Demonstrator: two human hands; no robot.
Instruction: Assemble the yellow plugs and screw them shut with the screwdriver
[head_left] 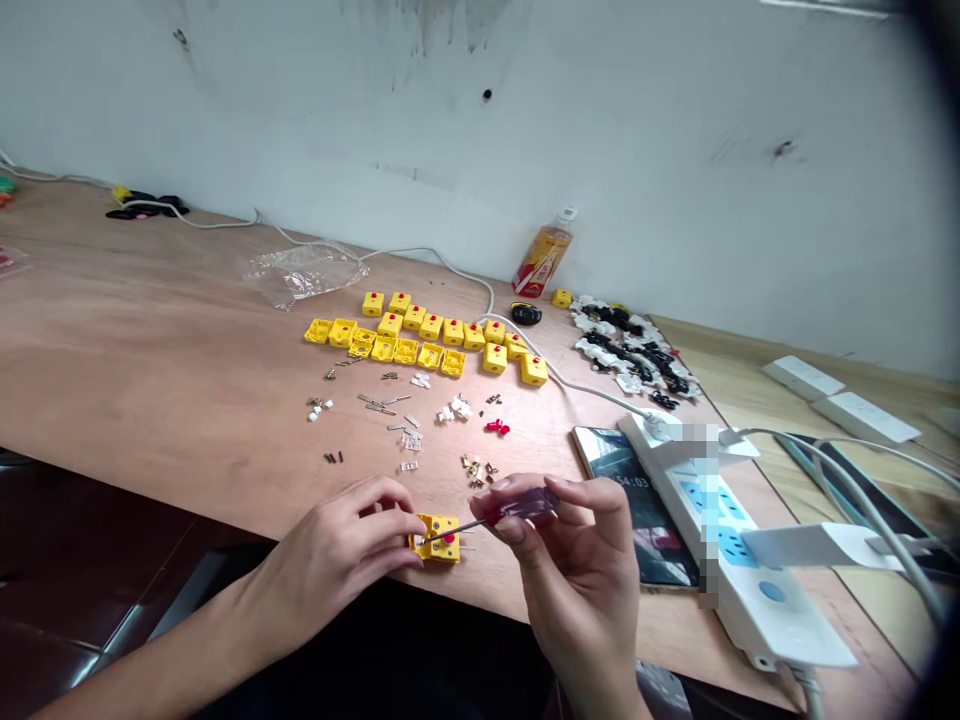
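My left hand (341, 548) pinches a small yellow plastic housing (436, 537) at the near edge of the wooden table (150, 340). My right hand (574, 560) grips a small screwdriver with a purple translucent handle (517, 506). Its metal tip touches the open face of the yellow housing. Both hands have their fingers closed around what they hold.
Rows of yellow housings (427, 340) lie mid-table, with small metal and white parts (397, 420) and red pieces (496, 427) scattered before them. A phone (637, 500) and a white power strip (731, 530) lie at the right. A pile of black and white parts (634, 355), a drink bottle (541, 260) and a plastic bag (304, 272) sit farther back.
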